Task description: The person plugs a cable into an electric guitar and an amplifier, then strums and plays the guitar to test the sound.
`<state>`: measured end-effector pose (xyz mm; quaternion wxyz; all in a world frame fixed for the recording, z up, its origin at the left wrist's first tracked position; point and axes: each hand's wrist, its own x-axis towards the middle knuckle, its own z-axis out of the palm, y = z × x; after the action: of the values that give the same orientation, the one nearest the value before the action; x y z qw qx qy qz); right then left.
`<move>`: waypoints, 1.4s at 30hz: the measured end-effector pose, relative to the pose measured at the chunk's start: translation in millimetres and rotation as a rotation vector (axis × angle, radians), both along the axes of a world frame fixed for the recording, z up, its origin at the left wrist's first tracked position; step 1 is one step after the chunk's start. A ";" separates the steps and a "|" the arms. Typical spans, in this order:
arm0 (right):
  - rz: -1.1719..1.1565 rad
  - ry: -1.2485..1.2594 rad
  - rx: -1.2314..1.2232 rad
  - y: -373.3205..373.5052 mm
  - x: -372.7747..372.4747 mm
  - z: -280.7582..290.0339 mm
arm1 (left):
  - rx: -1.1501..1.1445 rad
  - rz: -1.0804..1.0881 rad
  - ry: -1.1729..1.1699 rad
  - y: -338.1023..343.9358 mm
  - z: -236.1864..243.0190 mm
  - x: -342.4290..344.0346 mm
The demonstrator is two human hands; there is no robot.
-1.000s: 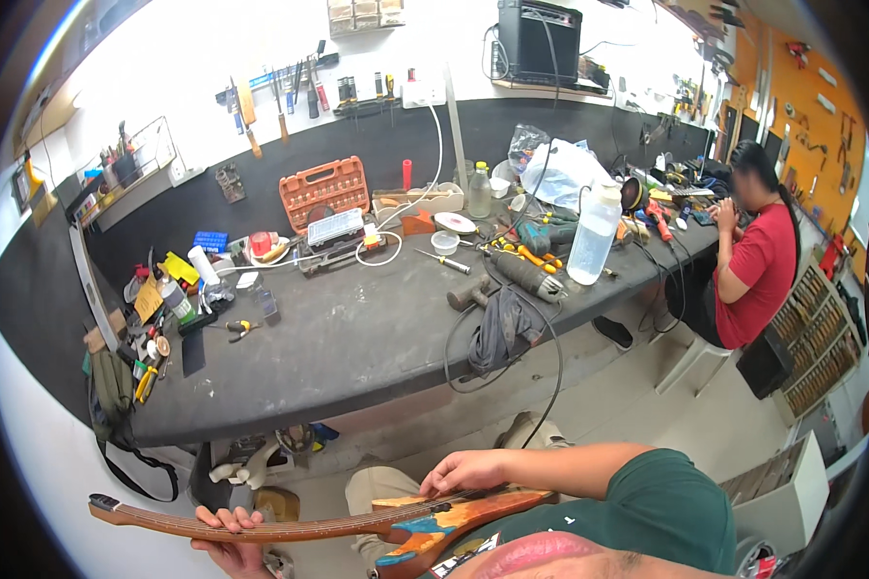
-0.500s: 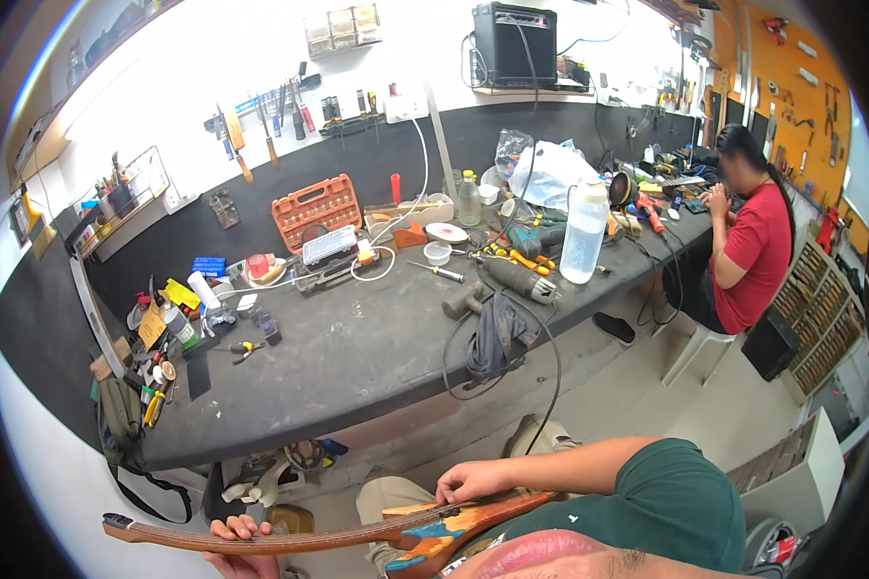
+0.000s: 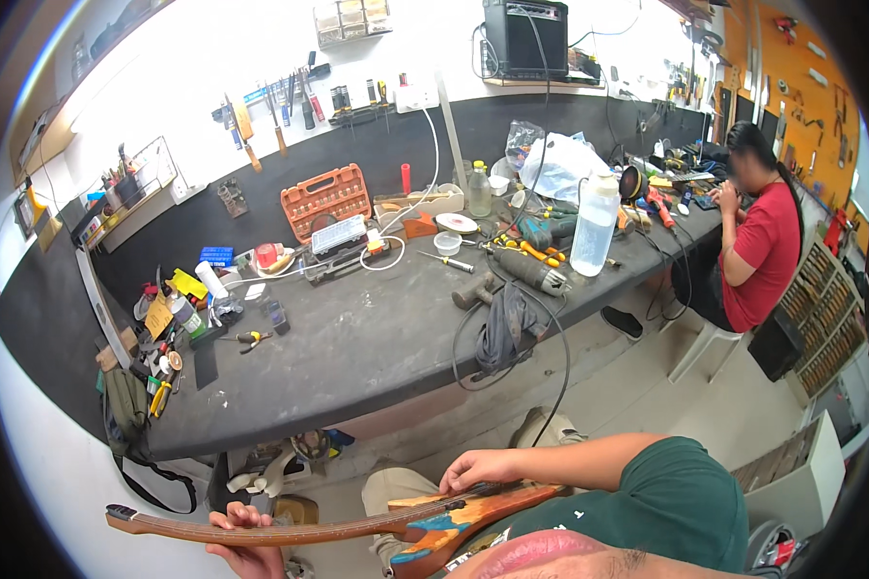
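An electric guitar (image 3: 434, 542) with a blue, orange and natural wood body lies across my lap, its long dark neck pointing left. My left hand (image 3: 244, 540) wraps around the neck near the headstock, with fingertips over the fretboard. Over the strings at the body rests my right hand (image 3: 478, 470), its fingers curled together. Whether a pick sits between them is hidden. A black cable (image 3: 563, 386) hangs from the bench edge and drops behind my right forearm.
Beyond my knees runs a dark workbench (image 3: 357, 352) holding an orange socket case (image 3: 325, 201), a screwdriver (image 3: 446, 261), pliers (image 3: 251, 338), a power tool (image 3: 528, 272) and a water bottle (image 3: 595, 232). A black amplifier (image 3: 525, 39) stands on a wall shelf. Right, a person in red (image 3: 758, 236) sits at the bench.
The bench and wall have shifted slightly right and down in the picture. My left fingers have shifted a little on the neck; my right hand stays by the strings.
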<state>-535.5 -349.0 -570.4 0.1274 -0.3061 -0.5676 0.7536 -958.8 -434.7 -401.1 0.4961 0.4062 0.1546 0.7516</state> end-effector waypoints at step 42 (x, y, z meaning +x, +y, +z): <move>-0.073 -0.076 0.005 -6.8 8.9 2.6 | 0.254 -0.298 -0.225 15.5 10.1 -46.0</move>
<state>-526.6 -355.8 -567.9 0.1341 -0.3546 -0.5624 0.7349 -1004.8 -419.2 -391.0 0.5609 0.3974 -0.0591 0.7239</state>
